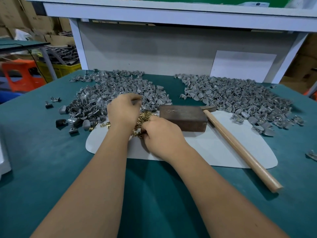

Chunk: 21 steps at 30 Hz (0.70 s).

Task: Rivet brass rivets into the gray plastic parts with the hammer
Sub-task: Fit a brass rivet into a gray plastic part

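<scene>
Both hands, left (123,112) & right (161,133), curl into the brass rivets (143,117) at 9 o'clock of the block (184,117), grip unclear; rivets prob. tiny, hard, slippery, so pinch singly by the shank.

A: Anyone manage to read any text here? A label, a brand, a number?

B: Nope, nothing legible. There's a white packet (255,4) up on the top shelf (171,13) with a small dark mark on it, but it's way too tiny and blurry to make out.

A: What about the cardboard boxes (15,16) at the back left?

B: No print on them that I can read.
</scene>
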### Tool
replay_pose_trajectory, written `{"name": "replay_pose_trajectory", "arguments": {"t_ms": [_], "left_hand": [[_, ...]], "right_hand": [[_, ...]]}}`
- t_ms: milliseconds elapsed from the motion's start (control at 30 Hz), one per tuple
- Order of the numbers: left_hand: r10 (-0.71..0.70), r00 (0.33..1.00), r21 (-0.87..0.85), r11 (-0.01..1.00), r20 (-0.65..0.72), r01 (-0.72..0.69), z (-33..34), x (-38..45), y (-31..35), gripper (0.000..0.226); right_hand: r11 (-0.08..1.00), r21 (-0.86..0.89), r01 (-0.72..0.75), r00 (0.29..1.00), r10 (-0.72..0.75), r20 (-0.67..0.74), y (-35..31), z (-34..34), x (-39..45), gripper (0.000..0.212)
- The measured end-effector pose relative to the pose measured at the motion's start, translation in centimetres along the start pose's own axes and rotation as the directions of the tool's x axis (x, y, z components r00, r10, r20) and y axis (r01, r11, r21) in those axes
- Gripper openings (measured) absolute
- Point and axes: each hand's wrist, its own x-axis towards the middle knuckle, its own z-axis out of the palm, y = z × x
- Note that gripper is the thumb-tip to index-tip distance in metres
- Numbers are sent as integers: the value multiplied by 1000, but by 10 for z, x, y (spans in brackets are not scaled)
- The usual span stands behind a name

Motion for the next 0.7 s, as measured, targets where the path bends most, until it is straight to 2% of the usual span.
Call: {"name": "replay_pose_trajectory", "arguments": {"t_ms": [67,133,200,300,400,500,700], "left_hand": [[-35,998,-283,959,-42,22,-1,0,7,21],[-74,997,-538,839,27,77,0,2,11,25],[-107,986,-686,709,125,164,2,2,12,30],[-117,975,-747,628,188,219,2,1,13,25],[-56,970,-790,570,238,227,2,0,14,24],[6,965,-777,594,263,208,4,-1,14,28],[84,945,-789,577,315,211,6,-5,16,26]], "right_hand": [[1000,18,-3,1000,3,-3,0,-1,0,15],[999,47,-4,1000,4,-15,1,-3,-1,12],[998,66,5,1000,-3,-25,1,-4,-2,6],[997,71,18,1000,-16,-21,0,-5,-4,4],[999,37,0,1000,0,-13,-2,-5,-2,12],[1000,18,-25,1000,25,10,-1,-6,-1,15],[998,69,-11,1000,10,21,5,-4,-1,17]]}}
